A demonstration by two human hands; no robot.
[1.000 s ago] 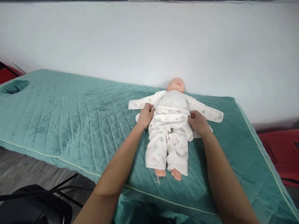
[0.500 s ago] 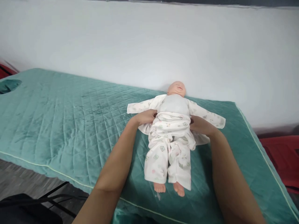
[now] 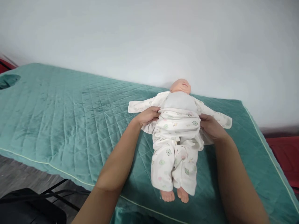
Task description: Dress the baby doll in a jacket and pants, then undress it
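Observation:
A baby doll lies on its back, head toward the wall and bare feet toward me. White printed pants cover its legs and reach up over the belly. Its open printed jacket is spread to both sides, with a plain pale chest showing between. My left hand pinches the pants' waistband at the doll's side on the left. At the opposite side, my right hand is closed on the waistband too, its fingertips partly hidden by the cloth.
A green quilted cover lies over the long bed, which has a hole at its far left end. The white wall runs along the back. A red object stands at the right, and a black chair at the lower left.
Both hands have drawn the waistband slightly wider and the right hand has moved outward. The doll appears a little further right and its feet lower in view; the camera has shifted slightly too.

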